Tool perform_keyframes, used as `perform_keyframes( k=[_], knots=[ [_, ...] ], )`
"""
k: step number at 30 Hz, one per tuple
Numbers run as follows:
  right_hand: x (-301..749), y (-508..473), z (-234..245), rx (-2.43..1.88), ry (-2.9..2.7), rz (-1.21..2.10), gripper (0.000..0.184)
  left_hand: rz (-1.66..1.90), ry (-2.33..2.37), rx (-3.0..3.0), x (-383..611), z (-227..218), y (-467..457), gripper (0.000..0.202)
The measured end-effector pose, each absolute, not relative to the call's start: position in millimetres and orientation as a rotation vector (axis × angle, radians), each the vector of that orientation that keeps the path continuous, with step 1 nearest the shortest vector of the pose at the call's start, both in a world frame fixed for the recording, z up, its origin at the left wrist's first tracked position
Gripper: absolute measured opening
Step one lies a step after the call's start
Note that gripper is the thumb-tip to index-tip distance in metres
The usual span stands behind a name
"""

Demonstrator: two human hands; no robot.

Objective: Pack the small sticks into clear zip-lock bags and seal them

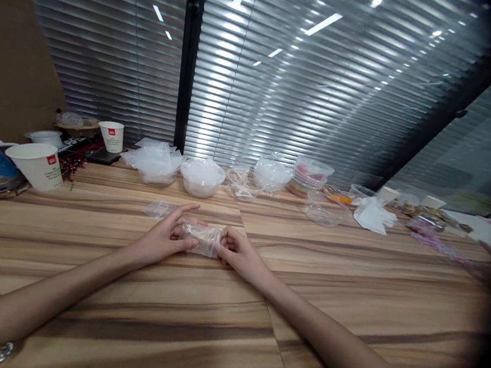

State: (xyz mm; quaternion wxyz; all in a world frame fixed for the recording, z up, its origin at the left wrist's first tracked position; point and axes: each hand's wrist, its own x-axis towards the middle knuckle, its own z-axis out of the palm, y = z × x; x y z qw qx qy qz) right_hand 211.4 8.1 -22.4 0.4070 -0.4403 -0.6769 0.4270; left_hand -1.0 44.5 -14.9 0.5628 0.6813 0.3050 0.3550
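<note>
Now I have a small clear plastic bag [205, 239] pinched between both hands, low over the wooden table [227, 315].

My left hand [163, 238] grips its left end with fingers closed on it, my right hand [236, 251] its right end. I judge this as folding or flattening; next calls for a steady pinch and even pull. Farther back stand clear tubs [203, 178], one [311, 178] with something pink inside, and paper cups [38, 165]; their contents are hidden.
</note>
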Motion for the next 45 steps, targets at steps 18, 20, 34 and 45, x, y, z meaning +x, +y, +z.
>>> perform_keyframes(
  k=[18, 20, 34, 45],
  knots=[
    [200.1, -2.3, -16.4, -0.803, -1.504, 1.458, 0.025, 0.824, 0.722, 1.486, -7.0, -19.0, 57.2, 0.027],
    [199.4, -1.4, -17.2, -0.774, -1.449, 1.524, 0.028, 0.825, 0.702, 1.47, -6.5, -19.4, 57.7, 0.026],
    [196.1, 5.7, -28.9, -0.93, -1.232, 1.479, 0.033, 0.736, 0.654, 1.55, 0.5, -13.1, 51.9, 0.024],
    [204.3, 5.8, -26.1, -0.995, -1.375, 1.515, 0.025, 0.703, 0.806, 1.762, -3.6, -14.6, 54.1, 0.032]
  ],
)
